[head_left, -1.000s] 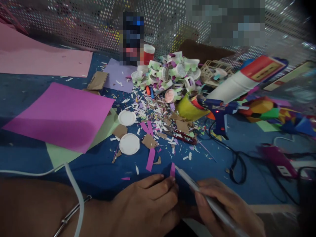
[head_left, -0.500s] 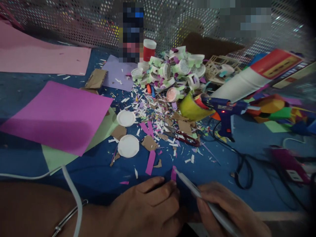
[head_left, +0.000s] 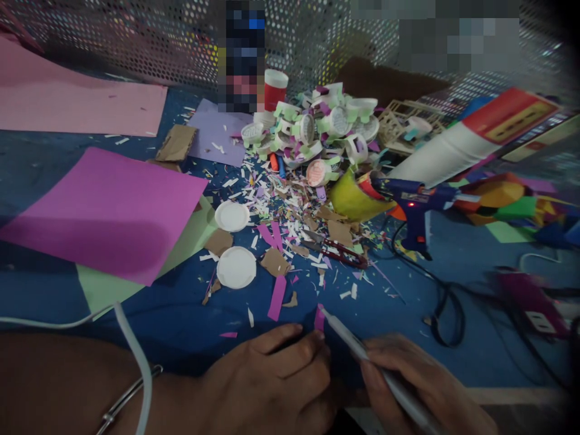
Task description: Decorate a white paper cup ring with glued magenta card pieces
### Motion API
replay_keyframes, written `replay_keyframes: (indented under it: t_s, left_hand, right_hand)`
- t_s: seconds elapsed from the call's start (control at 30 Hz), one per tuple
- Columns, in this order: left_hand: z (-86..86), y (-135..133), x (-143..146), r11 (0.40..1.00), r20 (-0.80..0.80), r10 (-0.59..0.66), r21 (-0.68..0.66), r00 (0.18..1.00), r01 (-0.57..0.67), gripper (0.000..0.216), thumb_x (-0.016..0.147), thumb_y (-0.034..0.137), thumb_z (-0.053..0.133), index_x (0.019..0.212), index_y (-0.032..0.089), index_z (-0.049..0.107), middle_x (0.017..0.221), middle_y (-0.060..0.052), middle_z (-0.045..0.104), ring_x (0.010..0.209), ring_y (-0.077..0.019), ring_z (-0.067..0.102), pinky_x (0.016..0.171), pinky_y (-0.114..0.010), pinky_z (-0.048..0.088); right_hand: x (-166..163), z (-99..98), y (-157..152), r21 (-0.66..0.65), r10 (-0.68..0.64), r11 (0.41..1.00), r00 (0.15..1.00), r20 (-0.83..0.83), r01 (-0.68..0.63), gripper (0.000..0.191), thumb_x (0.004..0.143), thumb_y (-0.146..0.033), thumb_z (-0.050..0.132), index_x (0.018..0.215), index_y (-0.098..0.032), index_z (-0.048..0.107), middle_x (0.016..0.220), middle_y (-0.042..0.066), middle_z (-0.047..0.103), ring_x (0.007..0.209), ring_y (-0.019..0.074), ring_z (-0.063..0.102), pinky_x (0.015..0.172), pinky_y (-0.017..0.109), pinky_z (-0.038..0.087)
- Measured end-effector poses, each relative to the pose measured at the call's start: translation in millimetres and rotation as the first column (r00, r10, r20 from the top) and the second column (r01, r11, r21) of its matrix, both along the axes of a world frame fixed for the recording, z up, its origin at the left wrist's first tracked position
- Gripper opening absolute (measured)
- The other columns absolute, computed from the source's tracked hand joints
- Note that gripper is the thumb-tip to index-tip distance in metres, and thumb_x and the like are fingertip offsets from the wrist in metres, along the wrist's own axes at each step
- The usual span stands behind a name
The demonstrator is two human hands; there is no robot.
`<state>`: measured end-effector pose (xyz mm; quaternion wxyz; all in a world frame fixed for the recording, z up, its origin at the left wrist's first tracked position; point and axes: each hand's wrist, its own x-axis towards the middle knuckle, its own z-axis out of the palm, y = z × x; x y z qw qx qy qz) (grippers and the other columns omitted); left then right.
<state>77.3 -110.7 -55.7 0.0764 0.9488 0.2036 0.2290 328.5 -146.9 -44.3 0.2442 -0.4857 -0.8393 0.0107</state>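
Note:
Close to the front of the blue table, my left hand is closed with its fingertips on a small purple paper strip, whose upper end sticks out past them. My right hand grips a slim grey-white pen, slanted, its pale tip at the strip's upper end. Whether the tip presses on the paper or hovers just beside it, I cannot tell. Another purple strip lies a little farther up, beside a torn brown cardboard scrap. My left thumb is hidden.
Paper clippings surround red-handled snips. Two white discs lie left of them. A blue glue gun with a lit red light rests at right, its cord looping forward. Behind are a pile of white paper crafts and a perforated metal screen.
Almost nothing differs. Both hands, the pen and the strip keep their places; the view has shifted very slightly.

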Motion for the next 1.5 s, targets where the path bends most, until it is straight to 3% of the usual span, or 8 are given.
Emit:
replay_keyframes:
  t_s: [0.1, 0.27, 0.3, 0.57, 1.0, 1.13, 1.33, 1.5]
  left_hand:
    - [0.0, 0, 0, 1.0, 0.002, 0.01, 0.0, 1.0, -0.01, 0.024, 0.104, 0.033, 0.05, 0.114, 0.024, 0.07, 0.125, 0.003, 0.071, 0.123, -0.0143, 0.059, 0.109, -0.029, 0.043]
    - [-1.8, 0, 0, 1.0, 0.0, -0.004, 0.001, 1.0, 0.004, 0.022, 0.103, 0.031, 0.052, 0.113, 0.024, 0.07, 0.126, 0.002, 0.069, 0.124, -0.0155, 0.058, 0.109, -0.03, 0.044]
    - [-2.1, 0, 0, 1.0, -0.002, -0.005, -0.001, 1.0, 0.005, 0.022, 0.102, 0.032, 0.053, 0.114, 0.024, 0.07, 0.127, 0.002, 0.069, 0.124, -0.0154, 0.058, 0.109, -0.03, 0.044]
    - [1.1, 0, -1, 1.0, -0.006, 0.002, -0.007, 1.0, -0.002, 0.022, 0.102, 0.032, 0.052, 0.114, 0.025, 0.07, 0.126, 0.003, 0.069, 0.124, -0.0152, 0.058, 0.11, -0.03, 0.043]
    - [-0.7, 0, 0, 1.0, -0.006, -0.004, 0.009, 1.0, 0.004, 0.022, 0.102, 0.032, 0.052, 0.111, 0.025, 0.071, 0.126, 0.003, 0.069, 0.123, -0.0152, 0.058, 0.11, -0.029, 0.042]
    - [-1.6, -1, -1, 1.0, 0.0, 0.009, -0.001, 1.0, -0.009, 0.02, 0.101, 0.032, 0.054, 0.112, 0.026, 0.07, 0.128, 0.003, 0.068, 0.124, -0.015, 0.057, 0.111, -0.03, 0.042]
    - [-0.1, 0, 0, 1.0, 0.006, 0.008, -0.005, 1.0, -0.008, 0.022, 0.103, 0.031, 0.05, 0.112, 0.025, 0.07, 0.126, 0.003, 0.069, 0.123, -0.0146, 0.058, 0.109, -0.03, 0.044]
    - [-0.8, 0, 1, 1.0, 0.026, 0.003, -0.001, 1.0, -0.003, 0.02, 0.102, 0.03, 0.053, 0.107, 0.024, 0.071, 0.123, 0.004, 0.07, 0.122, -0.0148, 0.059, 0.109, -0.03, 0.044]
  right_hand:
    - [-6, 1.3, -3, 0.017, -0.068, 0.998, 0.997, -0.019, 0.068, 0.017, 0.09, -0.016, 0.062, 0.107, -0.02, 0.06, 0.086, 0.005, 0.074, 0.075, 0.0184, 0.075, 0.08, 0.03, 0.064]
    - [-3, -0.3, -4, 0.039, -0.061, 0.997, 0.998, -0.023, 0.062, 0.021, 0.088, -0.015, 0.065, 0.107, -0.021, 0.061, 0.087, 0.004, 0.075, 0.074, 0.018, 0.075, 0.079, 0.029, 0.065]
    - [-1, -0.6, -3, 0.042, -0.011, 0.999, 1.0, -0.02, 0.012, 0.021, 0.087, -0.016, 0.066, 0.107, -0.022, 0.062, 0.086, 0.003, 0.076, 0.074, 0.0176, 0.076, 0.075, 0.026, 0.065]
    - [7, 1.5, 5, -0.133, -0.026, 0.991, 0.999, -0.024, 0.023, 0.005, 0.087, -0.022, 0.066, 0.088, -0.023, 0.071, 0.078, 0.003, 0.077, 0.066, 0.0193, 0.076, 0.06, 0.024, 0.065]
    - [10, 5.1, 5, -0.167, 0.032, 0.985, 0.999, -0.017, -0.034, 0.009, 0.087, -0.017, 0.064, 0.085, -0.023, 0.071, 0.075, 0.004, 0.077, 0.065, 0.0205, 0.077, 0.06, 0.024, 0.065]
    - [14, 3.0, 5, -0.124, 0.07, 0.989, 0.997, -0.036, -0.074, 0.01, 0.085, -0.014, 0.065, 0.087, -0.023, 0.068, 0.079, 0.004, 0.078, 0.068, 0.0211, 0.078, 0.063, 0.025, 0.066]
    - [5, -0.3, -5, 0.06, -0.016, 0.998, 1.0, -0.023, 0.018, 0.02, 0.086, -0.013, 0.065, 0.104, -0.021, 0.064, 0.085, 0.004, 0.078, 0.073, 0.0193, 0.078, 0.074, 0.027, 0.066]
    - [0, 0.5, -3, 0.053, 0.011, 0.999, 1.0, 0.006, -0.011, 0.02, 0.086, -0.014, 0.065, 0.105, -0.021, 0.062, 0.085, 0.003, 0.077, 0.075, 0.0182, 0.077, 0.078, 0.027, 0.065]
